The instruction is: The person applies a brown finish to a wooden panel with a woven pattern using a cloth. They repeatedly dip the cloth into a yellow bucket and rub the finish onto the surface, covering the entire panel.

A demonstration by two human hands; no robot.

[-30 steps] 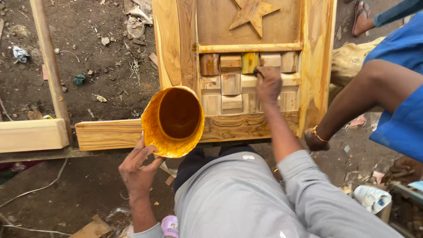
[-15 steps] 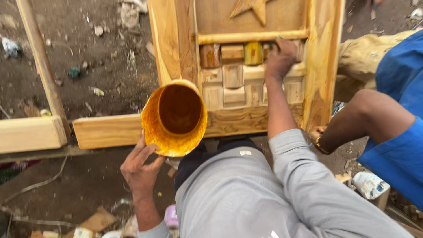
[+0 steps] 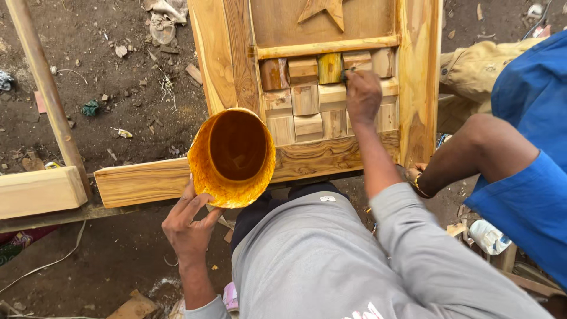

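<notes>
Wood blocks [image 3: 304,97]: a few at 12 o'clock glossy, lower rows pale, likely uncoated.
Right hand [image 3: 362,94]: closed round a brush.
Left hand [image 3: 188,223]: gripping the tub [image 3: 231,156].

Loose grey cotton trousers [image 3: 319,260] across lower centre of frame; grey long sleeve [image 3: 437,248] pushed above right forearm, lower right. Left hand [image 3: 189,227], right hand [image 3: 363,94] bare, ungloved.
</notes>
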